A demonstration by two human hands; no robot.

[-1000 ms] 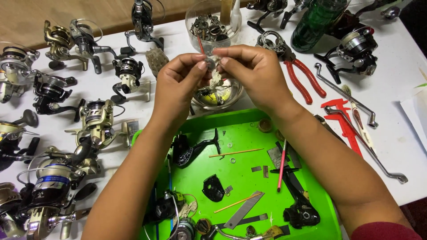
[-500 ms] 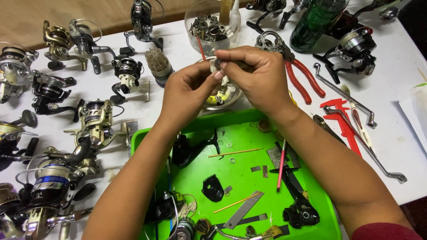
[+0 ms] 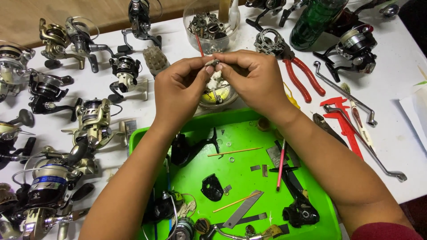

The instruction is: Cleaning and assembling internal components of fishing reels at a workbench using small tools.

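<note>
Grey small metal part [image 3: 212, 62] | pinched between fingers | left hand [image 3: 180, 91] | right hand [image 3: 255, 80]

Bare bench [image 3: 400, 71] is seen at the right, past the red pliers [image 3: 302, 75] and long wrenches [image 3: 356, 129]. The left side is crowded by fishing reels [image 3: 93, 120]. Ahead, passage is blocked by a clear jar [image 3: 211, 26] and a green bottle [image 3: 316, 20].
</note>
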